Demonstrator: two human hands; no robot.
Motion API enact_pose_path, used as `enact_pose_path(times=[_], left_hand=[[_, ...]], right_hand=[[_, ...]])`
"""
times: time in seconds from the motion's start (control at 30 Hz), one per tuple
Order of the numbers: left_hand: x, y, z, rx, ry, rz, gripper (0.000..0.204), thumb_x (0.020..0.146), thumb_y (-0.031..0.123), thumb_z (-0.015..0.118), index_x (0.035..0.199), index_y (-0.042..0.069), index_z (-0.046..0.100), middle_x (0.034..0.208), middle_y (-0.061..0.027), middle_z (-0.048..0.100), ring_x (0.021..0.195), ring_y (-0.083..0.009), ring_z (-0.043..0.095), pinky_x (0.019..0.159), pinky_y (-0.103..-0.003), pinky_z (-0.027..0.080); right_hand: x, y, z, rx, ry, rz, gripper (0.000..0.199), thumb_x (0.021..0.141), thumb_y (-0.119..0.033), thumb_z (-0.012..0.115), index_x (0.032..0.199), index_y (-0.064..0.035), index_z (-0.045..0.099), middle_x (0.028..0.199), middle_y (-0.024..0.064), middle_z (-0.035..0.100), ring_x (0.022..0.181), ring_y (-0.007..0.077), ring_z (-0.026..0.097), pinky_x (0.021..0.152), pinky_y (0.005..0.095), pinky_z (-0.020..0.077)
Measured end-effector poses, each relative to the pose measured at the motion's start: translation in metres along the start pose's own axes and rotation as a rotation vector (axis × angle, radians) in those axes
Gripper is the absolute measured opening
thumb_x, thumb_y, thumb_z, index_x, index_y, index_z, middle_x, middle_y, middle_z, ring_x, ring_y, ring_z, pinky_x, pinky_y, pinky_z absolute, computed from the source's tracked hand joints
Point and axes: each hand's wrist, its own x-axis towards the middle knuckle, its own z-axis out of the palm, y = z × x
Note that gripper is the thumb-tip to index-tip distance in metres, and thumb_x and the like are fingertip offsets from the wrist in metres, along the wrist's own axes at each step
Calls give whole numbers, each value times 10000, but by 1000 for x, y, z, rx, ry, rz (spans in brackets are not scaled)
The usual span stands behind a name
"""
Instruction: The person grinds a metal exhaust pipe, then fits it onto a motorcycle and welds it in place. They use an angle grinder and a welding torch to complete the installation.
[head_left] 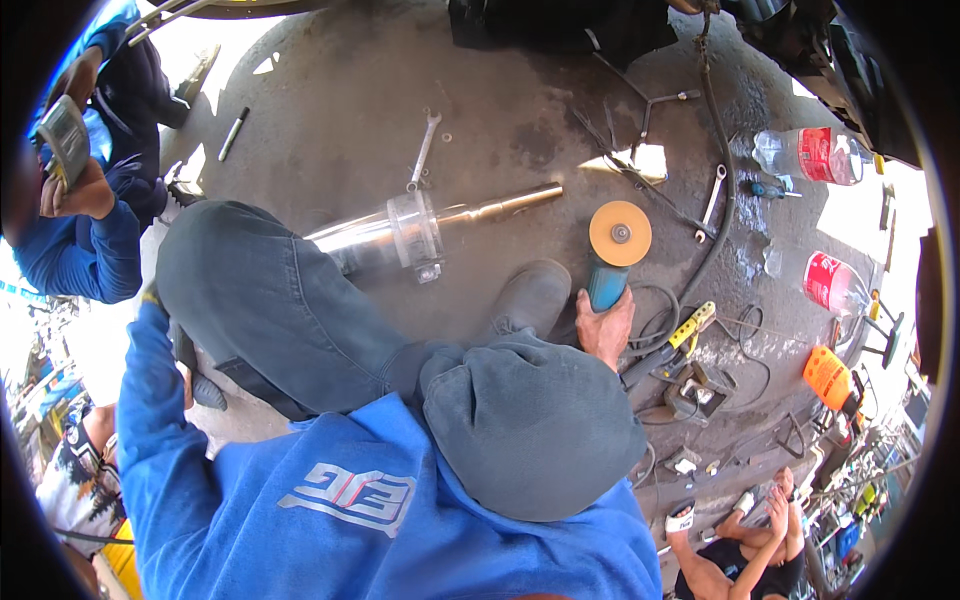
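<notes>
The right hand (605,328) is wrapped firmly around the body of a blue angle grinder (607,288), whose orange disc (608,238) faces up, near the tip of a shiny rod (510,203) but apart from it. The rod runs out of a bright metal cylinder (357,240) with a clear-looking collar (414,235), lying on the floor (330,120) past the bent left knee (225,250), which blocks its near end. The left sleeve (150,400) passes behind that knee; the left hand seems hidden there, so I cannot tell whether it grips anything.

A combination wrench (425,150) lies just beside the collar. A dark boot (530,300) stands between the cylinder and the grinder. To the right, a dark hose (727,150) curves down the floor past a second wrench (711,203), and a yellow clamp (693,326) sits among looped cables near the right hand. Farther right are two red-labelled bottles (812,155), a screwdriver (772,190) and an orange bottle (828,377). At upper left, another person (85,245) holds a flat, pale object (65,140).
</notes>
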Motion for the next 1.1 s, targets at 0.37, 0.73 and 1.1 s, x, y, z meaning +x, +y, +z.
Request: enact_pose_path(times=[0.37, 0.73, 1.1], left_hand=[[-8, -70, 239, -434, -159, -333, 539, 961, 420, 629, 1318, 21, 573, 1258, -171, 639, 1146, -280, 639, 970, -396, 520], [19, -3, 320, -1111, 16, -430, 510, 978, 429, 591, 1323, 53, 571, 1298, -156, 621, 1166, -286, 628, 981, -420, 525], [53, -6, 154, -1965, 723, 20, 484, 996, 437, 553, 1328, 84, 569, 1338, -140, 602, 1186, -293, 618, 992, -443, 530]], right_hand=[[-23, -48, -4, -8, 204, -51, 774, 852, -379, 765, 1413, 59, 462, 1317, 266, 562, 1195, 373, 591, 960, 470, 491], [41, -139, 103, 1340, -745, 583, 925, 989, -473, 609, 1579, 29, 105, 1600, 314, 201, 1461, 438, 315, 1162, 556, 328], [52, -181, 55, 1556, -870, 263, 271, 976, -342, 659, 1132, -122, 627, 1129, 84, 662, 1062, 265, 632, 944, 470, 511]])
